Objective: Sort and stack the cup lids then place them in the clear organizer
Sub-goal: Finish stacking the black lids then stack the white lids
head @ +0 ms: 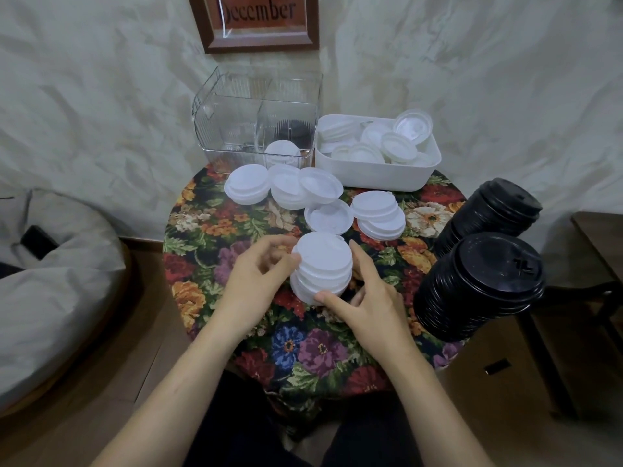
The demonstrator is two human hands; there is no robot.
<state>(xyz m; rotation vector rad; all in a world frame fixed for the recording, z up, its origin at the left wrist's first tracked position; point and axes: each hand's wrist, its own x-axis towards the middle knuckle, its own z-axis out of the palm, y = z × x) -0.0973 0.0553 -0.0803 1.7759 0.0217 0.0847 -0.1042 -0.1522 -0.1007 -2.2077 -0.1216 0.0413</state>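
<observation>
**Both hands on a white stack**

Head view: the left hand (259, 274) and right hand (367, 298) grasp a stack (322, 264) of white lids from either side, fingers curled on its rim, above the floral bench (209, 230). The organizer (236, 123) stands behind it at the far edge, with white lids in its right compartment. A bin (377, 176) of loose lids sits just right of the organizer, and smaller piles (247, 187) lie in front of it.

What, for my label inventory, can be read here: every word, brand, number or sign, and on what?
"December": on the framed sign on the wall.
Raised mark on top of the nearer black lid stack: too blurred to read.
Held white lids: nothing legible.
</observation>
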